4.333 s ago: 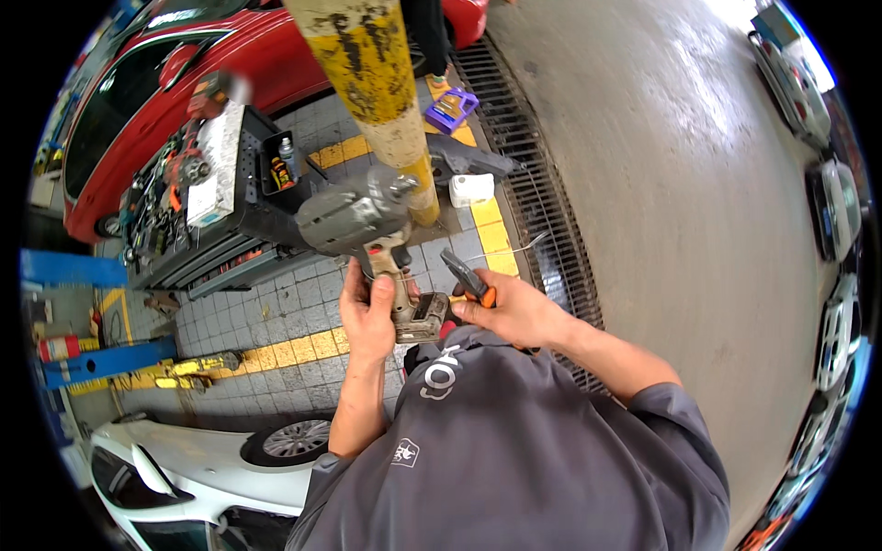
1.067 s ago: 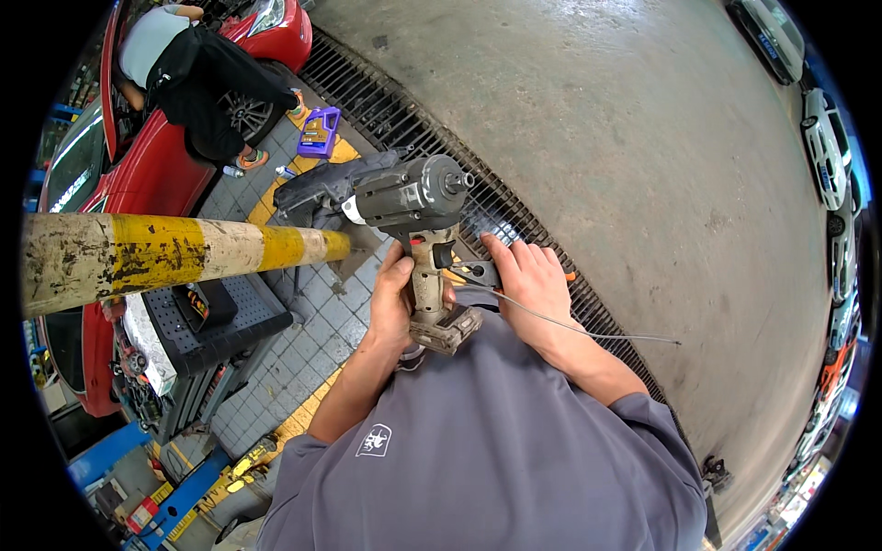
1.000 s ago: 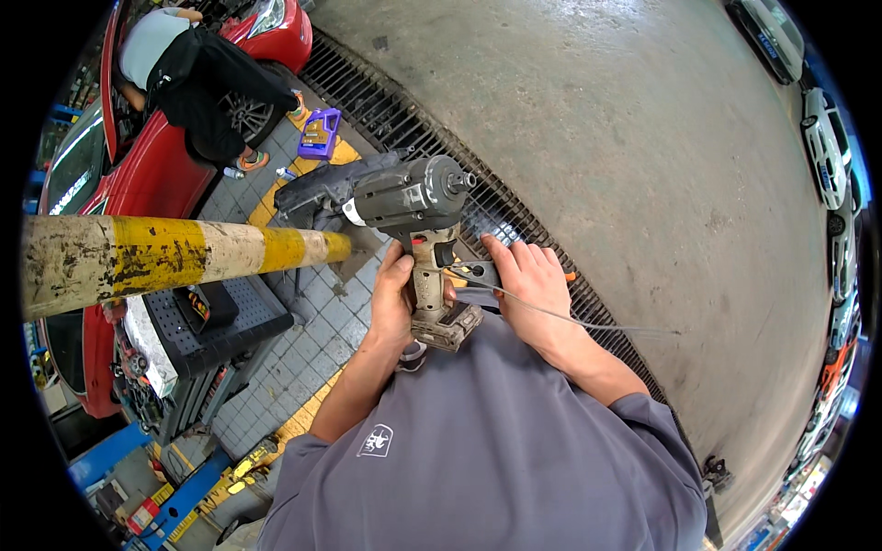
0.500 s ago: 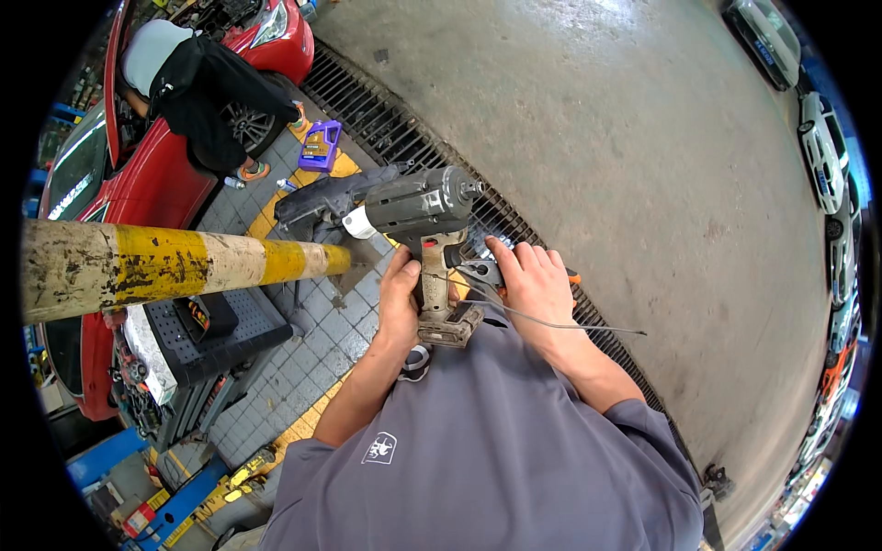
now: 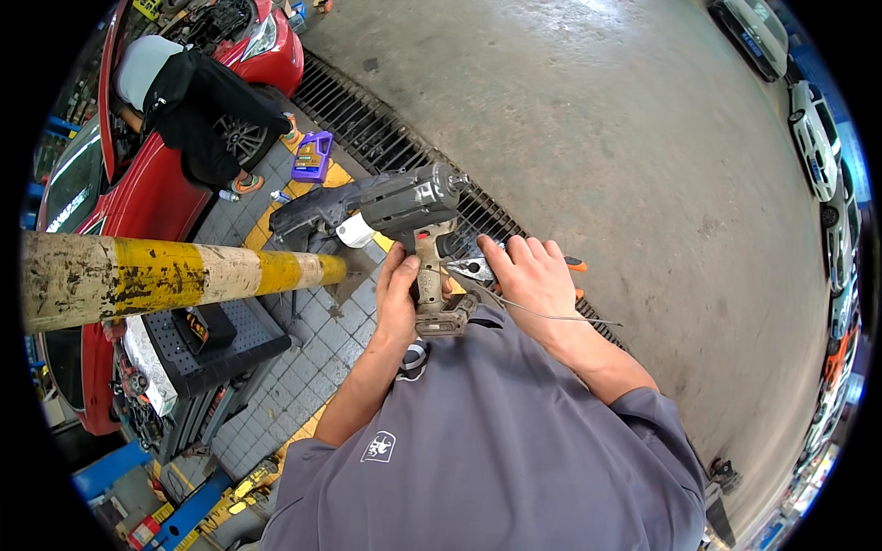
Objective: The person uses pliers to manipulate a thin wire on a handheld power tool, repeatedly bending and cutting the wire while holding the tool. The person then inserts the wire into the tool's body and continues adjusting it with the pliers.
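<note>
My left hand (image 5: 397,298) is wrapped round the grip of a cordless impact wrench (image 5: 409,202). The tool has a dark, worn body, a beige handle and a bare square drive pointing away to the right. In my right hand (image 5: 540,286) is a pair of pliers (image 5: 471,268), its orange handle ends sticking out past the palm. The plier jaws sit beside the wrench's handle, below its body. A thin wire (image 5: 570,318) runs from near the jaws, under my right hand, to a free end on the right. Whether the jaws bite the wire cannot be made out.
A yellow-and-white post (image 5: 184,273) stands at the left, by a black-topped tool cart (image 5: 216,335). Beyond are a purple jug (image 5: 312,157), a red car (image 5: 161,188) and a person (image 5: 188,101) bent over it. A floor grate (image 5: 367,129) crosses diagonally; parked cars (image 5: 818,138) line the far right.
My view has shifted slightly. Both hands keep their holds; the plier jaws show more beside the wrench handle, and the wire's free end has come a little closer to my right hand.
</note>
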Tool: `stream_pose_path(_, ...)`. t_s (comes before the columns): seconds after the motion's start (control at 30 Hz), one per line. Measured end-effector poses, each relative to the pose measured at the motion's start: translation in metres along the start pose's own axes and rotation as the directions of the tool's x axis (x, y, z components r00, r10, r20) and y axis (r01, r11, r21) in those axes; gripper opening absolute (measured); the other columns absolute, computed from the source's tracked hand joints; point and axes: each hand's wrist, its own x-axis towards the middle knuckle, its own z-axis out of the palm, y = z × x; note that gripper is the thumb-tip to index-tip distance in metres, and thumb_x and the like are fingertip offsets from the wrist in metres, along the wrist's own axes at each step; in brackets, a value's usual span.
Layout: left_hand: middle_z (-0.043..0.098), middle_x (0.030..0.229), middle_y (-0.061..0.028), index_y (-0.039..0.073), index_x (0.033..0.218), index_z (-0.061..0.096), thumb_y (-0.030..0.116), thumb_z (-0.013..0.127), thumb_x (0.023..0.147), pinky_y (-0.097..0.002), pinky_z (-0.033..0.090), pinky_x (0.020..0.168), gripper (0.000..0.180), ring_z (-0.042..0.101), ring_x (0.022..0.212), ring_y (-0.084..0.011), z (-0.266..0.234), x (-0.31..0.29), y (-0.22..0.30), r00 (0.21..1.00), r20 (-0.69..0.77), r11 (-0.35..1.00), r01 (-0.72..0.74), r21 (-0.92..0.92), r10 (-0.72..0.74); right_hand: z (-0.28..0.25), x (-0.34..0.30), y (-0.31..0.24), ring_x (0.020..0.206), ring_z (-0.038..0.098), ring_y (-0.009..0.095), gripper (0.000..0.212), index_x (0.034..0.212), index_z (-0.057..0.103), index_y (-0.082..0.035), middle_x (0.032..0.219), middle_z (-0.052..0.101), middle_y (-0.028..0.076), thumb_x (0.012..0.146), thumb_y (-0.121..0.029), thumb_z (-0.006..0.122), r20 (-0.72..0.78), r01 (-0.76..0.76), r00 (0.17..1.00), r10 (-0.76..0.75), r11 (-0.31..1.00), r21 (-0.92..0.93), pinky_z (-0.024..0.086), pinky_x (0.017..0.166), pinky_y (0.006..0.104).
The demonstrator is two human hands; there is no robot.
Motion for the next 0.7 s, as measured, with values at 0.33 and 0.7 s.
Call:
stream_pose_path(0.33, 0.068, 0.090, -0.0152, -0.003, 0.129, 0.048, 0.023, 0.052, 0.105, -0.0320, 0.058, 0.065, 0.036, 0.068, 0.073, -0.0199, 0.002, -0.002, -0.003, 0.995, 0.073, 0.997, -0.071, -0.003, 0.071, -0.018, 0.007, -0.006, 0.079, 0.055, 0.021, 0.054, 0.133, 0.062, -0.012, 0.083, 0.050, 0.002, 0.079, -0.008, 0.065, 0.005, -0.002, 1.000, 0.002, 0.999, -0.050, 0.040, 0.070, 0.0362)
stream_pose_path(0.7, 0.066, 0.082, -0.0130, -0.001, 0.133, 0.044, 0.039, 0.045, 0.108, -0.0319, 0.056, 0.067, 0.047, 0.065, 0.072, -0.0194, 0.013, -0.003, -0.002, 1.000, 0.021, 0.997, 0.016, 0.080, -0.018, -0.011, 0.007, 0.000, 0.079, 0.055, 0.021, 0.054, 0.131, 0.062, -0.014, 0.082, 0.051, 0.002, 0.078, -0.009, 0.069, -0.078, -0.068, 0.994, 0.071, 0.997, 0.032, 0.040, 0.071, 0.0365)
